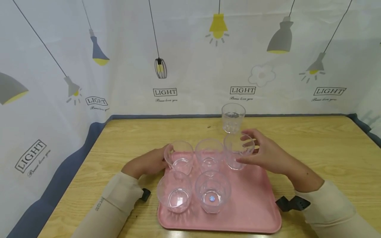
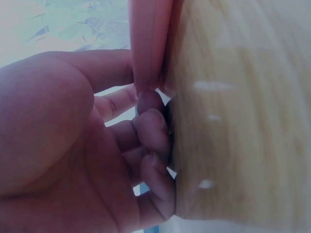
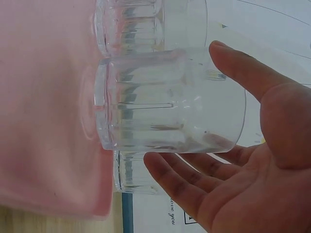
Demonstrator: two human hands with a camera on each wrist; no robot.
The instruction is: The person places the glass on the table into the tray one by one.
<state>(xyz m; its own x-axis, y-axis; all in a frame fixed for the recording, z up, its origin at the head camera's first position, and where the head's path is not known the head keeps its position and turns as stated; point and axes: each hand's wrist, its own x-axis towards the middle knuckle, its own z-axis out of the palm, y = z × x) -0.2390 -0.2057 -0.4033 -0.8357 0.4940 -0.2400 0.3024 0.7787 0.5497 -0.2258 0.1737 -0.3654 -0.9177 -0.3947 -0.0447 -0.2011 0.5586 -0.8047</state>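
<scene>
A pink tray (image 1: pixel 244 211) lies on the wooden table and bears several clear plastic cups. At its back left corner my left hand (image 1: pixel 153 162) holds the edge, partly hidden behind a cup (image 1: pixel 180 167). In the left wrist view the thumb meets the tray's rim (image 2: pixel 148 43), while the curled fingers (image 2: pixel 155 131) rest low by the table. My right hand (image 1: pixel 268 153) is spread around the back right cup (image 3: pixel 160 102), thumb on one side and fairly straight fingers on the other. That cup stands upright on the tray; firm contact cannot be made out.
Another clear cup (image 1: pixel 233 119) stands on the table behind the tray. On the tray are a back middle cup (image 1: pixel 209 158), a front left cup (image 1: pixel 175 195) and a front middle cup (image 1: pixel 212 188). A lamp-print curtain (image 1: pixel 193 49) hangs along the table's back edge.
</scene>
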